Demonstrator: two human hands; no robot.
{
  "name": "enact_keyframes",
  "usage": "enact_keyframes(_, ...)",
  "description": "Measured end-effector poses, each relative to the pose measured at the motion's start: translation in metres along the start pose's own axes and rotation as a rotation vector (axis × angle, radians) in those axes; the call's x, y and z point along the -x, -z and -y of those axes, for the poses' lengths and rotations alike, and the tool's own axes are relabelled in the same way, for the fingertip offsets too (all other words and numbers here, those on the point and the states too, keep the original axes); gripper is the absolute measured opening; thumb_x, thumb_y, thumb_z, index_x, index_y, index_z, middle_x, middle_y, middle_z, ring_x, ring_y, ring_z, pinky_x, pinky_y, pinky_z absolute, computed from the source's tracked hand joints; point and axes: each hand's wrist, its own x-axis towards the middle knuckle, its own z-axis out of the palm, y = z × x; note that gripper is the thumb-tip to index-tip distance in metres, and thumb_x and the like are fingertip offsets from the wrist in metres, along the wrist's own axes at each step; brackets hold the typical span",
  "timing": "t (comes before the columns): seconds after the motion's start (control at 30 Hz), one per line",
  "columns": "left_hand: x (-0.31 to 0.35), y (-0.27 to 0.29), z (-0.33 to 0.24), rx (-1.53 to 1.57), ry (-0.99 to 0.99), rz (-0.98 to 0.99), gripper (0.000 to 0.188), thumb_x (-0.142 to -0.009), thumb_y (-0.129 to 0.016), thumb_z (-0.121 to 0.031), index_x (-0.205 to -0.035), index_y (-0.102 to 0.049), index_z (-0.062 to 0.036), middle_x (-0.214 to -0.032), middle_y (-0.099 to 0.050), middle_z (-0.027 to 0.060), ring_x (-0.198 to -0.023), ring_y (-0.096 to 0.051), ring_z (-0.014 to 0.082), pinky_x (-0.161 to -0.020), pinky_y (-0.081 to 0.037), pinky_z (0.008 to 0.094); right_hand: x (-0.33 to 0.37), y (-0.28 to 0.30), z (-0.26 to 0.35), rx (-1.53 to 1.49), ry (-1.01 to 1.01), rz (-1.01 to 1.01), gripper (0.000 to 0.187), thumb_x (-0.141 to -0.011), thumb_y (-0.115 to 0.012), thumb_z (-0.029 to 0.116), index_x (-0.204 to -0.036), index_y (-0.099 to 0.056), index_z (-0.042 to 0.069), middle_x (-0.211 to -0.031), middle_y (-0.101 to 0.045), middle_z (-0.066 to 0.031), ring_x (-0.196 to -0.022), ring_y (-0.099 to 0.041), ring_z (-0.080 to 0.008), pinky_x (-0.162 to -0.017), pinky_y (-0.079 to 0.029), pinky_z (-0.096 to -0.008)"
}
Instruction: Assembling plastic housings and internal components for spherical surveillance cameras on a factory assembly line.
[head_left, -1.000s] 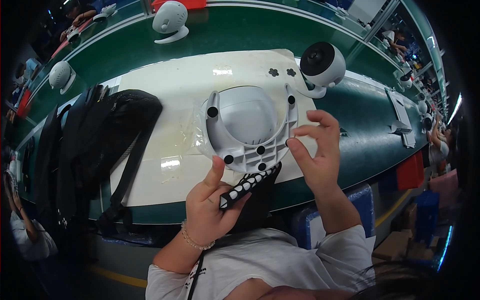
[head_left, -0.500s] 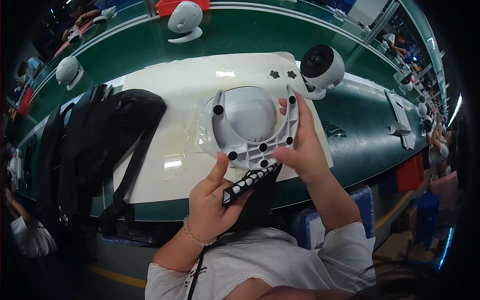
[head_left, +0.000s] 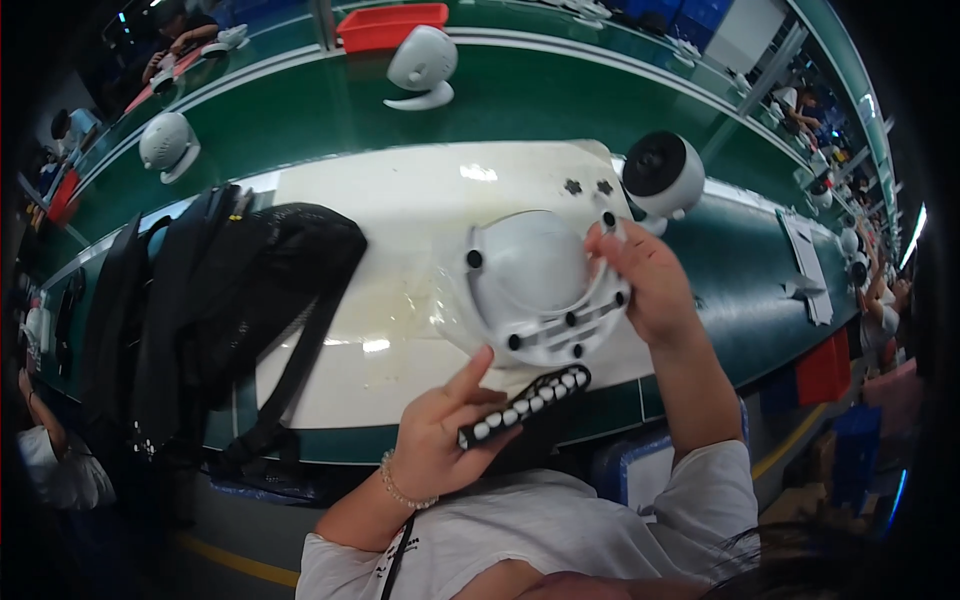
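A white round-bodied device (head_left: pixel 535 262) lies on the pale mat, its curved stand (head_left: pixel 543 350) facing up with several round black pads on it. My right hand (head_left: pixel 650 285) is closed around the stand's right arm, thumb and fingers near the pad at its upper end. Nearer to me, my left hand (head_left: pixel 445 430) holds a black strip (head_left: pixel 528 405) with white round spots along it. The strip slants up to the right, just in front of the stand, and the left index finger points toward the stand. Clear plastic film (head_left: pixel 440 305) shows at the device's left.
A black mesh bag (head_left: pixel 290 260) with straps covers the mat's left side. Two dark flower-shaped pieces (head_left: pixel 588 187) lie on the mat's far right, beside another white device (head_left: pixel 665 178) with a black front. More white devices (head_left: pixel 422 62) and a red bin (head_left: pixel 392 27) stand farther off.
My right hand has shifted from the stand's lower right edge up to the end of its right arm. The left hand still holds the black strip. The whole view has shifted slightly.
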Motion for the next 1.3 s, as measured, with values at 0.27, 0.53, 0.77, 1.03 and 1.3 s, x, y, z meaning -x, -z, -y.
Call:
enact_keyframes(0.27,0.032,0.062,0.006,0.251,0.316,-0.275,0.025,-0.064,-0.068,0.007,-0.087,-0.06,0.0063,-0.116,-0.052,0.0227,-0.079,-0.063,0.0202,-0.069,-0.049,0.0271,-0.166,0.012,0.017,0.855,0.465,-0.384,0.015,-0.082,-0.056,0.019,-0.081,-0.059,0.004,-0.073,-0.053,-0.002,-0.07,-0.054,-0.0174,-0.058,-0.043,-0.0297)
enact_keyframes(0.53,0.033,0.074,0.014,0.29,0.344,-0.208,0.015,-0.064,-0.07,0.005,-0.073,-0.059,0.0072,-0.112,-0.055,0.0223,-0.081,-0.064,0.0211,-0.072,-0.051,0.0289,-0.263,0.055,-0.068,2.047,0.254,-0.368,0.024,-0.083,-0.05,0.026,-0.083,-0.063,0.006,-0.091,-0.057,-0.0073,-0.093,-0.055,-0.0239,-0.077,-0.041,-0.0355)
enact_keyframes(0.77,0.03,0.08,0.016,0.204,0.296,-0.113,0.018,-0.063,-0.072,0.001,-0.077,-0.062,0.0051,-0.105,-0.059,0.0165,-0.078,-0.063,0.0195,-0.071,-0.051,0.0275,-0.293,-0.042,-0.049,1.871,0.312,0.191,0.034,-0.089,-0.044,0.032,-0.113,-0.053,0.01,-0.115,-0.052,-0.0097,-0.104,-0.053,-0.0245,-0.083,-0.046,-0.0359)
enact_keyframes(1.03,0.028,0.08,0.009,0.267,0.463,-0.133,0.022,-0.065,-0.071,-0.002,-0.085,-0.064,0.0012,-0.1,-0.062,0.0124,-0.081,-0.063,0.0205,-0.073,-0.049,0.0264,-0.303,-0.044,-0.059,1.796,0.476,-0.211,0.03,-0.086,-0.051,0.033,-0.101,-0.054,0.007,-0.101,-0.054,-0.0164,-0.087,-0.059,-0.0296,-0.07,-0.048,-0.0401)
enact_keyframes(1.3,0.041,0.075,0.013,0.359,0.374,-0.237,0.024,-0.067,-0.068,0.005,-0.09,-0.059,0.0052,-0.082,-0.062,0.0093,-0.074,-0.059,0.0127,-0.066,-0.046,0.0223,-0.133,-0.04,0.031,0.372,0.224,-0.272,0.03,-0.089,-0.047,0.035,-0.081,-0.053,0.007,-0.067,-0.053,-0.0024,-0.056,-0.048,-0.0109,-0.052,-0.041,-0.026)
